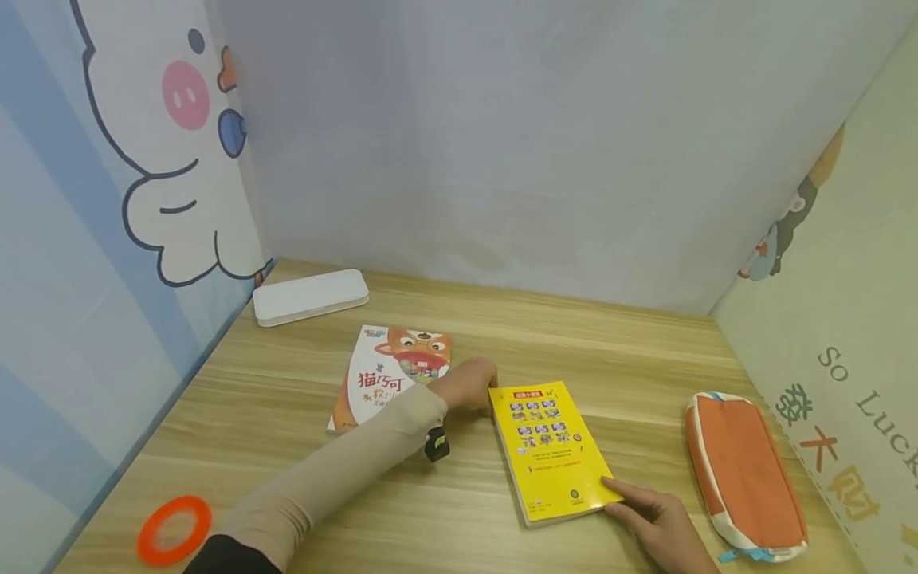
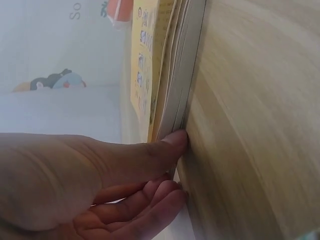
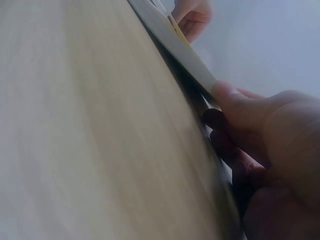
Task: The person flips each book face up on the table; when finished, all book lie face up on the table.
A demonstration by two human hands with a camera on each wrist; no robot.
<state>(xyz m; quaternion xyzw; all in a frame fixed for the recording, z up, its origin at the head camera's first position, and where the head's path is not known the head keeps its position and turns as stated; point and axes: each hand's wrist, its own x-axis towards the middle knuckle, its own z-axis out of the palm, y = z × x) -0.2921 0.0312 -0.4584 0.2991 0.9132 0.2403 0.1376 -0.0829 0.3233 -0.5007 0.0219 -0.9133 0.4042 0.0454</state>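
A yellow book lies at a slant on the wooden table, printed with rows of small pictures. At its far left corner, my left hand grips it. In the left wrist view the thumb lies against the page edges, with the other fingers curled around the corner. My right hand pinches the near right corner. The right wrist view shows its thumb on the book's edge and the fingers curled below, with a dark gap between the book and the table.
A white and orange picture book lies partly behind my left forearm. Farther back is a white case. An orange pencil case lies at the right, and an orange ring at the near left. Printed cloth walls surround the table.
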